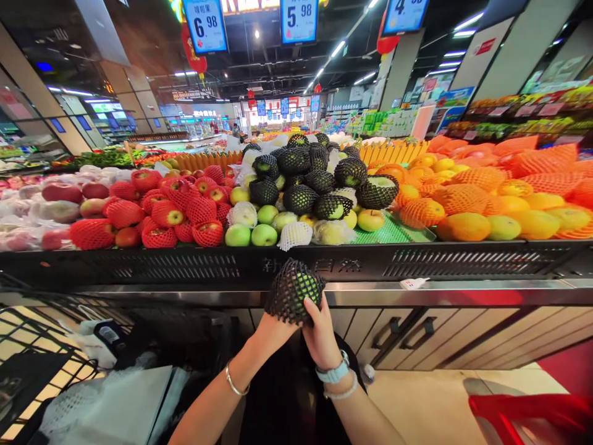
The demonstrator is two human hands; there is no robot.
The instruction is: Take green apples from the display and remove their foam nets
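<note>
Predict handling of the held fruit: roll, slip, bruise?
The fruit looks rounded, so it may roll if set down. Its black net is open mesh, likely grippy but apt to shift. Green shows through, so cushioning is probably only partial.

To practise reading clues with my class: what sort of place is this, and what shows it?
Most likely a supermarket's fruit section: red-netted fruit, green apples and orange-netted fruit lie heaped along a black-fronted display, with price screens hanging above.
</note>
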